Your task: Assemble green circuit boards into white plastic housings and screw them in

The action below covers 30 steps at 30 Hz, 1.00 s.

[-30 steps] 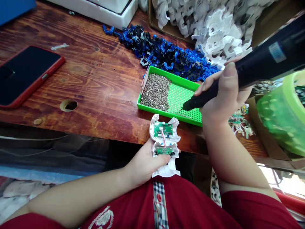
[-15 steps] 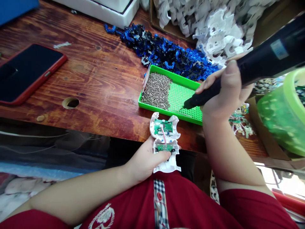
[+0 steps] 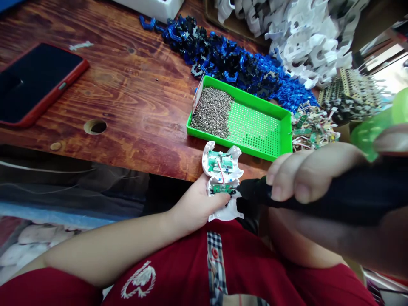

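Observation:
My left hand (image 3: 196, 208) is closed around a white plastic shell (image 3: 223, 182) with two green circuit boards and a red wire inside, held at the table's front edge above my lap. My right hand (image 3: 315, 176) grips a black electric screwdriver (image 3: 318, 195) lying almost level. Its tip touches the right side of the lower circuit board. Just behind the shell sits a green tray (image 3: 255, 127) with a heap of small silver screws (image 3: 213, 112) in its left half.
A phone in a red case (image 3: 35, 83) lies at the left of the wooden table (image 3: 127, 97). Blue and black plastic parts (image 3: 229, 63), white shells (image 3: 306, 34), loose circuit boards (image 3: 310, 127) and a green tub (image 3: 379, 127) crowd the back and right. A hole (image 3: 94, 126) marks the tabletop.
My right hand has brought the screwdriver from the green tray down and towards me, so its tip now meets the shell. The left hand has stayed put with the shell.

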Available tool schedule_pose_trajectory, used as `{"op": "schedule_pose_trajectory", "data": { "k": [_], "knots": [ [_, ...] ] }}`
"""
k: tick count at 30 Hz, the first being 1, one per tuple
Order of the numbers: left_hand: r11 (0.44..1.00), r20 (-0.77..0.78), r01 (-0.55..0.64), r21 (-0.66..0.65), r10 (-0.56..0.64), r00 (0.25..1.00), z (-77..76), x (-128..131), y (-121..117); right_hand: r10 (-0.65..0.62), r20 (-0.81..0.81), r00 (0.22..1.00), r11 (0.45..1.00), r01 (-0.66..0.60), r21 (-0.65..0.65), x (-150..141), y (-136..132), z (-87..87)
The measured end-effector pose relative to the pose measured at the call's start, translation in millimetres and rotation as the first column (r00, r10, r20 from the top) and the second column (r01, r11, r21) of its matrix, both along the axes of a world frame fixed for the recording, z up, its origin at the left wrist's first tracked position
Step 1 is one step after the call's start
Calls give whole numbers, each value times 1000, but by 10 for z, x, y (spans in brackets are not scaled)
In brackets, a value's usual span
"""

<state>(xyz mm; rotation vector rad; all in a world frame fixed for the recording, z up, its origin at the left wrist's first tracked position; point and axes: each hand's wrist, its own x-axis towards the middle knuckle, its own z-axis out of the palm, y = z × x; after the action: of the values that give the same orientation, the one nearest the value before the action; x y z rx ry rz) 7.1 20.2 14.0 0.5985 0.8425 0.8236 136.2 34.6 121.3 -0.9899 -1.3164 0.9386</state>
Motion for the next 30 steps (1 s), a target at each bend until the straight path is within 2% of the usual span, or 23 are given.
{"op": "schedule_pose_trajectory", "data": {
  "k": [3, 7, 13, 18, 21, 28, 30],
  "knots": [
    [1000, 4, 10, 18, -10, 1000, -11, -5, 4, -68, 50, 996, 998, 68, -5, -44, 35, 25],
    [1000, -10, 10, 20, -10, 1000, -12, -1, 8, -68, 66, 995, 998, 67, 19, -30, 77, -3],
    [1000, -13, 3, 27, -3, 1000, -12, 8, 0, 8, 3, 1000, 996, -8, 90, -23, 26, -107],
    [999, -8, -21, -25, 21, 1000, -16, 32, -25, 175, -40, 984, 975, -168, 145, 71, 0, -167],
    [999, -3, -38, -28, 38, 999, -9, 49, -33, 217, -31, 976, 965, -210, 155, 99, 4, -200],
    [999, -34, -40, -23, 39, 999, -24, 43, -22, 146, -134, 980, 973, -117, 199, 105, -5, -307],
    [999, -37, -34, -28, 33, 999, -24, 34, -16, 111, -68, 992, 980, -98, 171, 207, 31, -281]
  ]
}}
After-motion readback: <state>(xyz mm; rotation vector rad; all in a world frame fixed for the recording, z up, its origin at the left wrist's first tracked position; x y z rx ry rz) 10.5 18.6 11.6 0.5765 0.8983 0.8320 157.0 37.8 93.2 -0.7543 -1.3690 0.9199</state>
